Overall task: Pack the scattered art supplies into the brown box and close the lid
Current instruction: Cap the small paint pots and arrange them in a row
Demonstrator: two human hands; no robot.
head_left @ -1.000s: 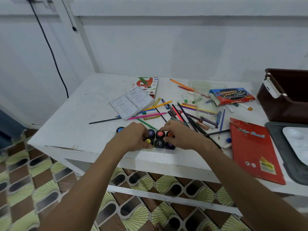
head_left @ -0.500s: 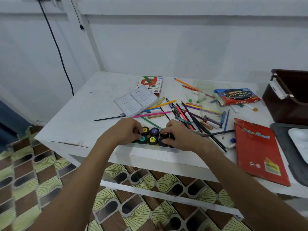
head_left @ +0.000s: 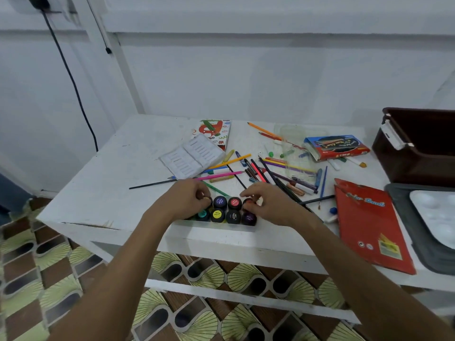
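Several small black paint pots (head_left: 225,209) with coloured lids sit bunched in two rows near the table's front edge. My left hand (head_left: 187,198) curls round the cluster's left end, fingertips pinching a pot there. My right hand (head_left: 268,203) closes on the right end, fingers on a red-lidded pot. Behind them lies a scatter of coloured pencils and pens (head_left: 270,168), a white crayon tray (head_left: 192,155), a blue-and-red pencil box (head_left: 337,146) and a red pencil packet (head_left: 369,225). The brown box (head_left: 418,153) stands open at the far right.
A white table (head_left: 118,178) holds everything; its front edge lies just below the pots. A grey lid carrying a white palette (head_left: 433,212) lies at the right edge. A colourful booklet (head_left: 216,130) rests at the back. A black cable (head_left: 71,77) hangs on the left wall.
Both hands have drawn the pots together into a tighter cluster, and the loose blue-lidded pot from the left is now among them. The fingers have lifted onto the end pots.
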